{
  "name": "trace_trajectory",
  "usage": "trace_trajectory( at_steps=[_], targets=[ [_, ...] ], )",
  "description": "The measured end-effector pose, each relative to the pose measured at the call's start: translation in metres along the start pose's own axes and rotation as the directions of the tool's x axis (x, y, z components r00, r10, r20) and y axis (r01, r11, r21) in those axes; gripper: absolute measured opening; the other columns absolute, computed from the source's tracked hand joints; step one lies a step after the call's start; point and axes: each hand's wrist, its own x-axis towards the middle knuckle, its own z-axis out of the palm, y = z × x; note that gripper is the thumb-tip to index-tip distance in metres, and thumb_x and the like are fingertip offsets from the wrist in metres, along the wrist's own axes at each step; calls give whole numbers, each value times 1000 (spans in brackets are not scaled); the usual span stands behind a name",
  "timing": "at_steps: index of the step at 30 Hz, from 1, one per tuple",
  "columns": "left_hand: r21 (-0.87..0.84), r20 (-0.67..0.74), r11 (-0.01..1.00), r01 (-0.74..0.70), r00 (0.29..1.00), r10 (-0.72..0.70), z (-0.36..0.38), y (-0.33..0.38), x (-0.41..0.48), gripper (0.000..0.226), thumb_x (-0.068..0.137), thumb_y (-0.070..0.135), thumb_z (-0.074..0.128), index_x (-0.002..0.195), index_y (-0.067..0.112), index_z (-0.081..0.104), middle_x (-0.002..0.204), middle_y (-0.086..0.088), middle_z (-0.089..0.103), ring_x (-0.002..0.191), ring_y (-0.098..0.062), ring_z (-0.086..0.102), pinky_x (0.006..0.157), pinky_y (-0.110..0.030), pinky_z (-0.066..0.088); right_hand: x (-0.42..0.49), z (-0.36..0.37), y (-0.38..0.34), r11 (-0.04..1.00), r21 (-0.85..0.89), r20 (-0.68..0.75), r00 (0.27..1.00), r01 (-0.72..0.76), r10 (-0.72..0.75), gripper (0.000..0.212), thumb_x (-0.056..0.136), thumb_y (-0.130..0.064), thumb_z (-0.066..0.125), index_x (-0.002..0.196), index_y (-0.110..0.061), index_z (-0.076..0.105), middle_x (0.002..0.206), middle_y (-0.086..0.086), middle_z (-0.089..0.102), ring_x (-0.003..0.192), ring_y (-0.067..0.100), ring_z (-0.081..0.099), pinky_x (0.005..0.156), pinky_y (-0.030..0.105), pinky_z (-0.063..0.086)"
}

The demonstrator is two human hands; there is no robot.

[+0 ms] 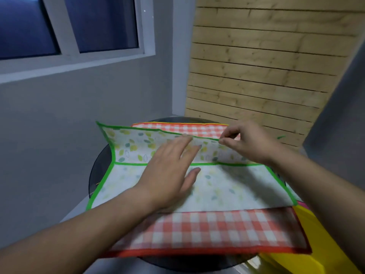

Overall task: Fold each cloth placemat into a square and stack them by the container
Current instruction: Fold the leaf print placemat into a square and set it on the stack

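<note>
Green-edged mat (227,186) lies mid-desk (94,175) on checked mat (207,230). Right hand (248,143) pinches its 12 o'clock edge; left hand (169,173) flat, fingers spread. Advice: pull edge to 6 o'clock, match corners, then crease.

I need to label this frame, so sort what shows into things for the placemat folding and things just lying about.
For the job:
- green-edged leaf placemat, far half lifted
- red checked placemat beneath it
- left hand flat on the leaf placemat
- right hand pinching its raised edge
- round dark table

Lying about:
- yellow thing at right, cut off
- window
- wooden slat wall
</note>
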Motion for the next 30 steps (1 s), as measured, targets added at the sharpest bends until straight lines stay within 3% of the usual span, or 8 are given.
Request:
trace_trajectory(
  at_steps=[2, 4, 6, 9, 14, 22, 25, 30],
  targets=[
    [32, -57, 998, -53, 997, 54, -13, 10, 3, 49, 94, 37, 52, 132, 8, 56, 146, -18, 47, 134, -36, 44, 108, -46, 37, -23, 0, -5, 998, -36, 25, 998, 52, -52, 8, 84, -30, 71, 77, -32, 73, 80, -16, 66, 80, 6, 62, 76, 37, 53],
    [63, -16, 996, -65, 998, 66, -18, 15, 1, 54, 94, 42, 48, 136, 9, 52, 150, -17, 43, 139, -36, 39, 111, -46, 34, -45, 4, -8, 992, -61, 51, 993, 107, -104, 5, 85, -29, 72, 80, -29, 75, 82, -15, 67, 83, 8, 61, 78, 38, 52],
    [82, 137, 996, -39, 990, 27, -19, 18, -4, 65, 94, 55, 35, 145, 14, 43, 157, -15, 36, 146, -32, 31, 118, -45, 25, -66, 11, -9, 987, -66, 72, 988, 144, -139, 4, 85, -29, 73, 82, -28, 75, 86, -13, 68, 86, 8, 61, 83, 34, 51],
    [104, 430, 994, 12, 901, -56, -7, 14, -18, 76, 94, 68, 19, 157, 25, 17, 167, -7, 12, 154, -24, 9, 125, -41, 4, -92, 24, -9, 989, -33, 126, 982, 143, -138, 5, 85, -28, 73, 83, -25, 76, 92, -11, 69, 91, 6, 60, 88, 25, 46],
    [65, 631, 995, 71, 769, -96, 20, 10, -46, 76, 93, 74, 15, 158, 38, -2, 167, -3, -9, 153, -22, -14, 123, -47, -9, -114, 45, -1, 997, -11, 216, 974, 70, -66, 8, 86, -33, 70, 85, -28, 76, 107, -14, 63, 105, 3, 51, 87, 5, 29],
    [100, 655, 986, 131, 737, -164, 29, 0, -56, 76, 92, 76, 15, 156, 42, -6, 165, -2, -17, 151, -27, -23, 121, -54, -13, -119, 56, 6, 999, 3, 278, 960, 34, -34, 8, 87, -33, 67, 83, -31, 73, 117, -18, 58, 106, -18, 40, 94, 4, 21],
    [103, 661, 984, 144, 729, -176, 29, -1, -58, 77, 91, 77, 14, 156, 42, -9, 165, -2, -18, 150, -28, -24, 120, -56, -12, -117, 56, 9, 999, -8, 292, 956, 34, -30, 7, 87, -33, 66, 81, -33, 70, 121, -18, 56, 115, -10, 42, 96, 7, 26],
    [93, 666, 983, 156, 724, -178, 30, -1, -60, 79, 90, 78, 13, 156, 41, -9, 165, -1, -18, 151, -27, -23, 121, -55, -10, -114, 57, 6, 999, -37, 347, 938, 21, -7, 9, 85, -34, 65, 76, -35, 63, 127, -19, 52, 122, 0, 42, 100, 23, 35]
  ],
)
